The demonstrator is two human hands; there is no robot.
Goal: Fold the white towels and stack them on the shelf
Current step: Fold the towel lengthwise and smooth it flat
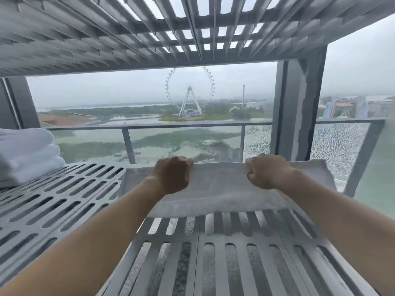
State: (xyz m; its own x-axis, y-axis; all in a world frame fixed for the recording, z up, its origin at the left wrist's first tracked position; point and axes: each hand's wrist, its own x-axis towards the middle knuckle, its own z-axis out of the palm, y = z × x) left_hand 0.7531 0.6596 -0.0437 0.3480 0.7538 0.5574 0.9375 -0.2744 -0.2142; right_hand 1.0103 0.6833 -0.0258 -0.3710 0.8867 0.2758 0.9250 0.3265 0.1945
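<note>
A folded white towel [222,190] lies flat on the grey slotted shelf [70,201], towards its right side. My left hand [172,175] is closed on the towel's far edge, left of centre. My right hand [266,173] grips the same far edge further right. Both forearms reach in from the bottom of the view and cover parts of the towel. A stack of folded white towels [27,154] rests at the far left of the same shelf, apart from my hands.
Another slotted shelf [149,28] hangs close overhead. A grey upright post [299,107] stands behind the towel on the right. Behind the shelf is a glass balcony railing [192,126], with a cracked pane at the right.
</note>
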